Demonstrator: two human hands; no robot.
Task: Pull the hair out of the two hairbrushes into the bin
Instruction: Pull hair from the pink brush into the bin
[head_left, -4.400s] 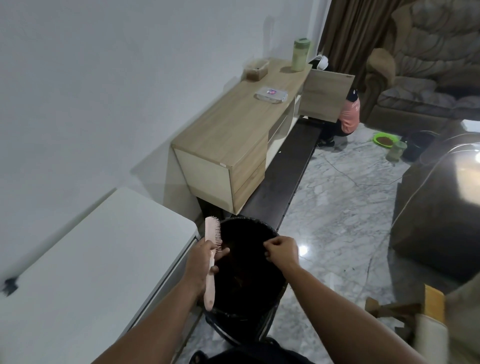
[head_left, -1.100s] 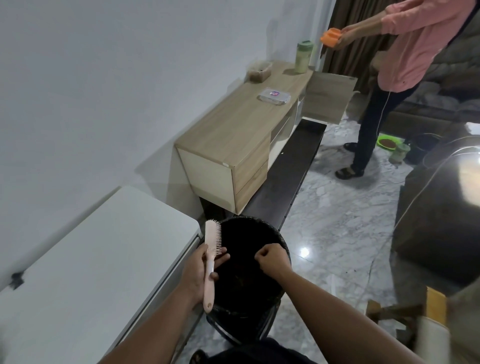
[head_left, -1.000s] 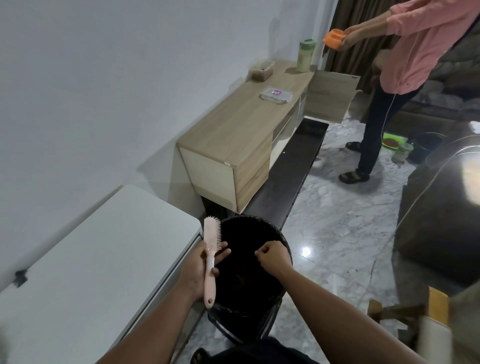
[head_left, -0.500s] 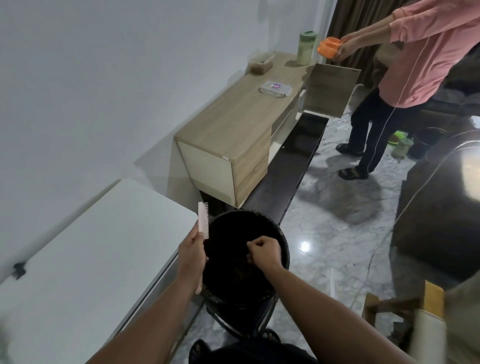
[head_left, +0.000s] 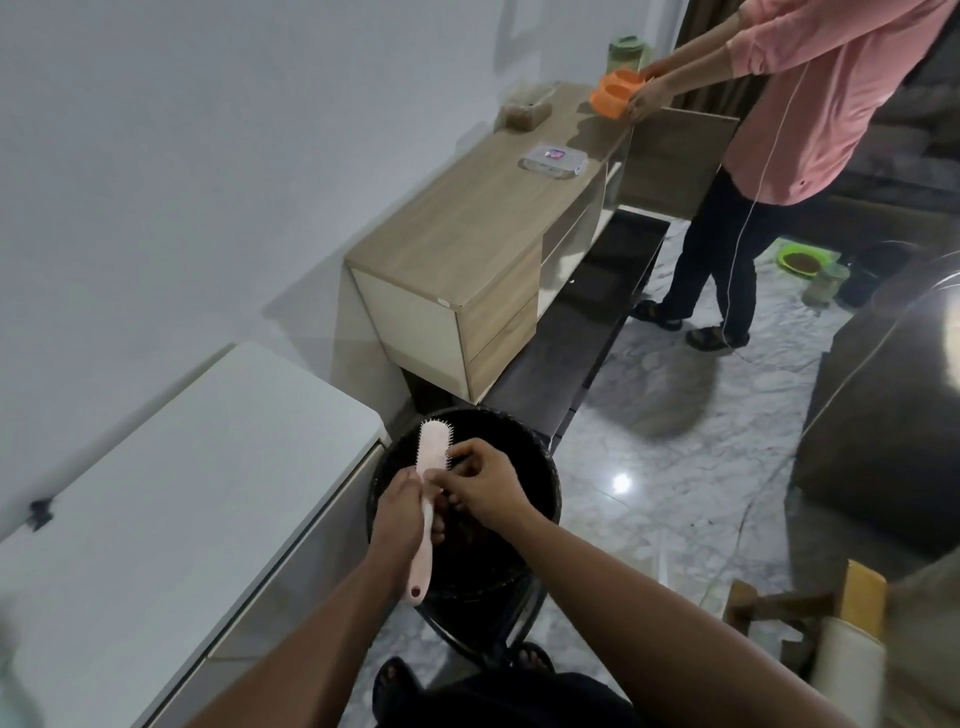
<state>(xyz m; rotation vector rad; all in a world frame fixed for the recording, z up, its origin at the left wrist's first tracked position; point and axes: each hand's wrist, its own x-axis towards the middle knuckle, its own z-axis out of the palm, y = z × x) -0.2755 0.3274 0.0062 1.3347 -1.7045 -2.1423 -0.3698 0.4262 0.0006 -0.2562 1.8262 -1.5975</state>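
Observation:
A pale pink hairbrush (head_left: 432, 453) is held over the round black bin (head_left: 548, 486) on the floor. My left hand (head_left: 400, 512) grips the brush by its handle, whose end points down toward me. My right hand (head_left: 485, 488) is against the brush's bristle side, fingers pinched there; whether hair is between them is too small to tell. Dark clumps lie inside the bin. Only one hairbrush is in view.
A white cabinet (head_left: 171, 478) stands to the left of the bin, a wooden sideboard (head_left: 467, 244) behind it on a dark low shelf (head_left: 587, 332). A person in a pink top (head_left: 810, 104) stands at the far right, holding an orange bowl (head_left: 618, 93). A dark sofa (head_left: 883, 415) sits on the right.
My right hand has moved left from over the bin to the brush's bristles. My left hand turned the brush so its back faces me. The other person stepped closer to the sideboard.

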